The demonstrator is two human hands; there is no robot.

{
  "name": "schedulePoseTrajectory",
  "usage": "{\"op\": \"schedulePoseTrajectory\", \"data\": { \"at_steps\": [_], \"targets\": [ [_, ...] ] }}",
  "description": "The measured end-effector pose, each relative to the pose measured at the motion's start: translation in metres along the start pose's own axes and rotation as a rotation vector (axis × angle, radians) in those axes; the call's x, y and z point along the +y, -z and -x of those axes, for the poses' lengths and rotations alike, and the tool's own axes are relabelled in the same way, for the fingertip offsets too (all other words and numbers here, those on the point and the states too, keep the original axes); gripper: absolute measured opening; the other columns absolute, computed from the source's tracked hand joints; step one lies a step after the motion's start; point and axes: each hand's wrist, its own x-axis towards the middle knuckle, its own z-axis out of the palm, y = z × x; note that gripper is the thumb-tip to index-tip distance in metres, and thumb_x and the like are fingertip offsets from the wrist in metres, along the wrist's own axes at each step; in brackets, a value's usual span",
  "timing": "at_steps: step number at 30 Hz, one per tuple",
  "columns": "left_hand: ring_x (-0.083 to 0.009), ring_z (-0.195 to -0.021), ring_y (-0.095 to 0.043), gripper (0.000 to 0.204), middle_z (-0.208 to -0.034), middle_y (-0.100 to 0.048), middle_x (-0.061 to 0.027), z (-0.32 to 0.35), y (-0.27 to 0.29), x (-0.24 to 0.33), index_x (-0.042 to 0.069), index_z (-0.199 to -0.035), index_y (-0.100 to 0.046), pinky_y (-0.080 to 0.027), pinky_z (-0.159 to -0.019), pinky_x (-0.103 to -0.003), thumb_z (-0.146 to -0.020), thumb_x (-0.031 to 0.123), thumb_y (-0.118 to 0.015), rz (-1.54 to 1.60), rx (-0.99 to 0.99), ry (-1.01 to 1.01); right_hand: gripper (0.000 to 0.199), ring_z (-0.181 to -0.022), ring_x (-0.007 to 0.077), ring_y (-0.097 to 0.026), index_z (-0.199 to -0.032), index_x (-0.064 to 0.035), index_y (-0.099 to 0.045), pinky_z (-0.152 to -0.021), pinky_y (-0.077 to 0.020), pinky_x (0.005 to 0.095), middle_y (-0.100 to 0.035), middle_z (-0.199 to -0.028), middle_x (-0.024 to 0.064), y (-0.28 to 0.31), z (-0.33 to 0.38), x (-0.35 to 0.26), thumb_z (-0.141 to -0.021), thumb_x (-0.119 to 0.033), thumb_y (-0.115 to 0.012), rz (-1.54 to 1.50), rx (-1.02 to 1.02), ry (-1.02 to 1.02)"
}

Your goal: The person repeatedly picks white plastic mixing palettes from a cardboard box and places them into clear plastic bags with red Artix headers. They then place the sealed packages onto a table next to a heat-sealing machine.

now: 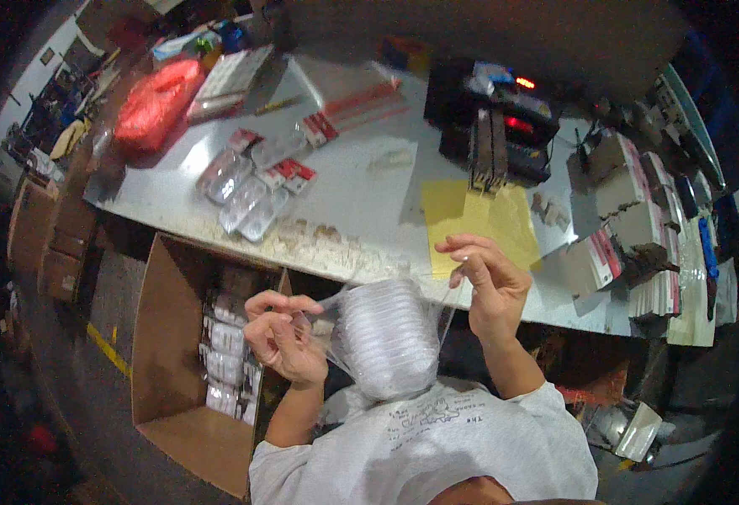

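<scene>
A clear plastic bag (390, 383) hangs in front of my chest, just off the near edge of the table. Inside it stands a stack of clear plastic shells (386, 324), packed close together. My left hand (285, 341) pinches the bag's film on one side and pulls it outward. On the other side my right hand (495, 295) is raised above the table edge, thumb and fingertips closed on the film. The film is stretched between both hands and the stack.
An open cardboard box (188, 337) with several packs stands at left below the table (369, 202). Loose blister packs (247, 198) and a red bag (159, 101) lie at left. A black machine (504, 126), yellow sheet (479, 219) and stacked cards (630, 194) are at right.
</scene>
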Motion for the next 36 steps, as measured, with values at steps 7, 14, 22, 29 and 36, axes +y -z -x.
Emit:
{"op": "schedulePoseTrajectory", "data": {
  "at_steps": [7, 14, 22, 29, 36],
  "targets": [
    [-0.0134, -0.058, -0.044, 0.017, -0.086, -0.037, -0.0075, 0.050, 0.015, -0.006, 0.009, -0.079, -0.036, -0.036, -0.048, -0.020, -0.093, 0.011, -0.046, -0.092, 0.099, -0.067, 0.014, -0.064, 0.0119, -0.060, -0.088, 0.0024, -0.066, -0.054, -0.0432, 0.0206, -0.064, -0.082, 0.0102, 0.017, 0.055, 0.013, -0.089, -0.006, -0.055, 0.196, 0.020, 0.014],
    [-0.0073, -0.054, -0.039, 0.013, -0.084, -0.035, -0.0049, 0.062, 0.024, -0.020, 0.006, -0.083, -0.039, -0.028, -0.042, -0.019, -0.094, 0.006, -0.044, 0.027, 0.202, 0.345, 0.017, -0.055, 0.0092, -0.055, -0.085, 0.0034, -0.066, -0.049, -0.0390, 0.0209, -0.060, -0.067, 0.0069, 0.019, 0.068, 0.039, -0.088, -0.011, -0.057, 0.122, 0.149, -0.514],
    [-0.0062, -0.063, -0.041, 0.010, -0.079, -0.045, 0.0006, 0.063, 0.024, -0.027, 0.007, -0.084, -0.045, -0.032, -0.054, -0.016, -0.089, 0.004, -0.053, -0.107, 0.081, 0.679, 0.018, -0.062, 0.0058, -0.054, -0.085, 0.0024, -0.066, -0.055, -0.0422, 0.0205, -0.065, -0.077, 0.0052, 0.009, 0.085, 0.060, -0.088, -0.014, -0.060, 0.101, 0.248, -0.660],
    [-0.0145, -0.095, -0.052, 0.021, -0.107, -0.056, -0.0112, 0.078, 0.012, -0.042, 0.002, -0.096, -0.055, -0.045, -0.073, -0.026, -0.078, -0.006, -0.062, -0.461, -0.006, 0.335, 0.008, -0.072, 0.0114, -0.058, -0.084, 0.0012, -0.063, -0.067, -0.0477, 0.0236, -0.064, -0.082, 0.0065, 0.002, 0.082, 0.080, -0.077, 0.006, -0.062, 0.355, 0.399, -0.252],
    [-0.0230, -0.117, -0.047, 0.052, -0.131, -0.046, -0.0153, 0.128, 0.064, -0.059, 0.001, -0.132, -0.037, -0.040, -0.095, -0.036, -0.091, 0.033, -0.043, -0.025, -0.214, 0.855, 0.037, -0.100, 0.0269, -0.060, -0.108, 0.0008, -0.062, -0.084, -0.0468, 0.0327, -0.063, -0.107, 0.0135, 0.019, 0.090, 0.088, -0.072, 0.007, -0.056, 0.745, -0.128, 0.094]
  ]
}}
